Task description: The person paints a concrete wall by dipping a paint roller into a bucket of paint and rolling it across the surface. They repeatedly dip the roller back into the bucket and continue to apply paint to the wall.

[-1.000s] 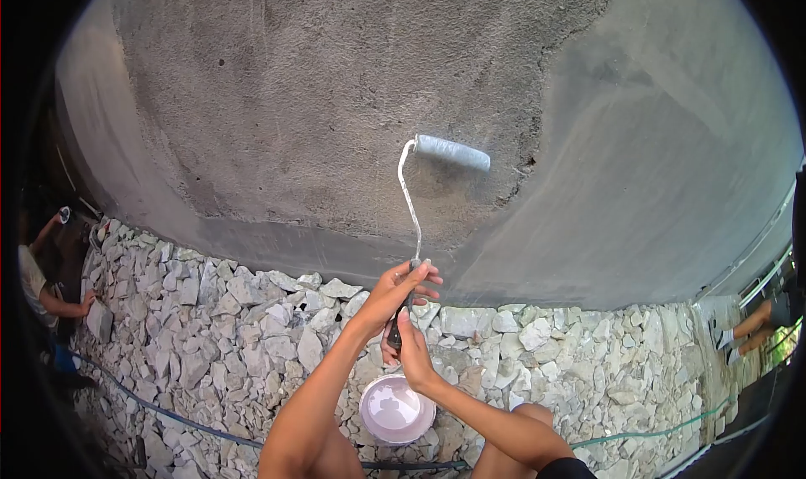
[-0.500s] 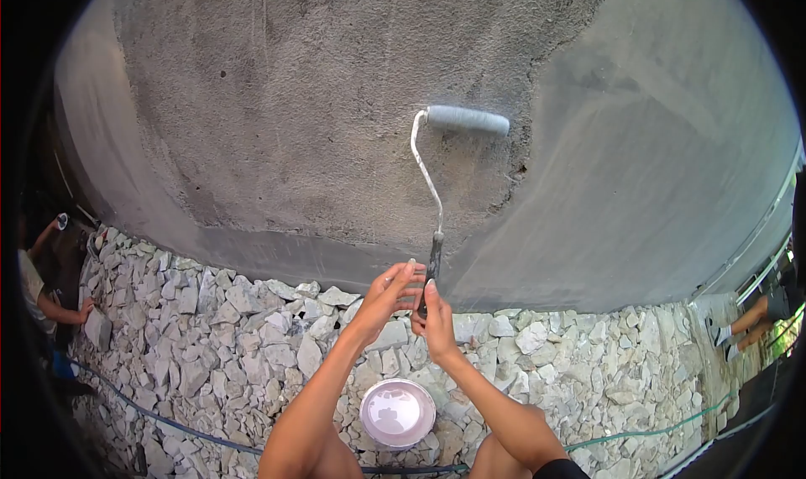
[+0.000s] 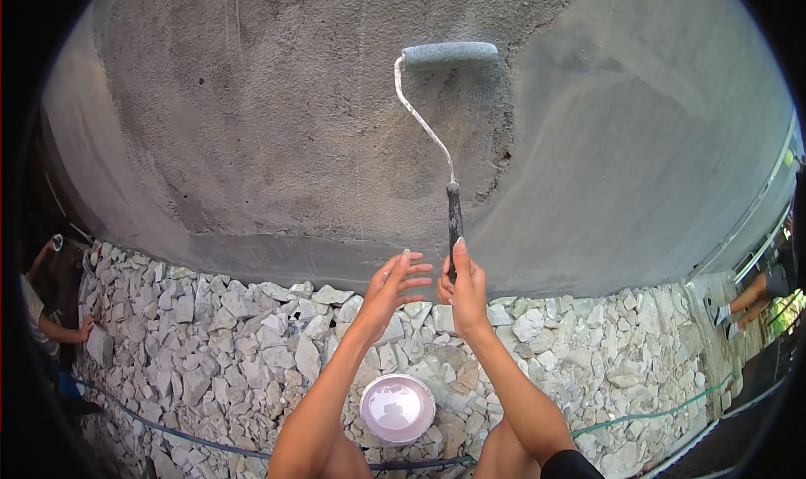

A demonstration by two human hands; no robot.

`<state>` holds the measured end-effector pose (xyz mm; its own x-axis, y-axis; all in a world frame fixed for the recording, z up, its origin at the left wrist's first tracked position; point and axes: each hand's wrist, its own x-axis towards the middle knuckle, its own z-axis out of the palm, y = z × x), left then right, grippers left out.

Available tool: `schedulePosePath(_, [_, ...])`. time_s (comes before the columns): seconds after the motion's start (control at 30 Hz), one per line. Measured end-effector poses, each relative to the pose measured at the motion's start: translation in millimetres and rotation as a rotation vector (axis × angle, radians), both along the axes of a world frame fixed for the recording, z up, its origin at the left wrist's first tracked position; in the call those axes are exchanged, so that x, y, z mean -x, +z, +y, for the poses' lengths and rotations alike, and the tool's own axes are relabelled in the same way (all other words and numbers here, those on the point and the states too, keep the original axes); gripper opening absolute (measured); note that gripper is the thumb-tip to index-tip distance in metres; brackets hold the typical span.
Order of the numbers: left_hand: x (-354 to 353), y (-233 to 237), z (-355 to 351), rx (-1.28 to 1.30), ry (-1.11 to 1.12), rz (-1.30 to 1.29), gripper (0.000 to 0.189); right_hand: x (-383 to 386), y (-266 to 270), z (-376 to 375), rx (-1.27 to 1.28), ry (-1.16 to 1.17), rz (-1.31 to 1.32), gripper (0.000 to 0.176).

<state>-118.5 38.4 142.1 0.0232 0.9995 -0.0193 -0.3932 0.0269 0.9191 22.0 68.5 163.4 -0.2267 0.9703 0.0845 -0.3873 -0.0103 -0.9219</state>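
My right hand (image 3: pixel 463 287) is wrapped round the black handle of a paint roller (image 3: pixel 450 55). The roller's sleeve rests against the rough patch of the grey wall (image 3: pixel 319 126), near that patch's right edge. Its white wire frame curves down to the handle. My left hand (image 3: pixel 392 291) is just left of the handle, apart from it, with fingers spread and nothing in them. Below my hands, between my knees, a round tub (image 3: pixel 398 408) of pale liquid stands on the stones.
Broken stones (image 3: pixel 235 345) cover the ground along the wall's foot. A dark hose (image 3: pixel 193 437) and a green hose (image 3: pixel 655 418) cross them. At the far left a person's hand (image 3: pixel 84 328) touches a stone; at the right are another person's legs (image 3: pixel 747 307).
The roller has moved up the wall, and my right hand has risen with it to the right. My left hand, which was close against the handle, is now apart from it.
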Motion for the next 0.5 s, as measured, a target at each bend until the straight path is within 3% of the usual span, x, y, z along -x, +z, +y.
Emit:
schedulePosePath(0.3, [-4,-2,4,-0.002,-0.01,0.085,0.061,17,-50,-30,0.081,0.127,-0.085,0.055])
schedulePosePath(0.5, [-3,-8,5,-0.06,-0.007,0.008,0.058,29,-60,-42,0.212,0.185,-0.097,0.055])
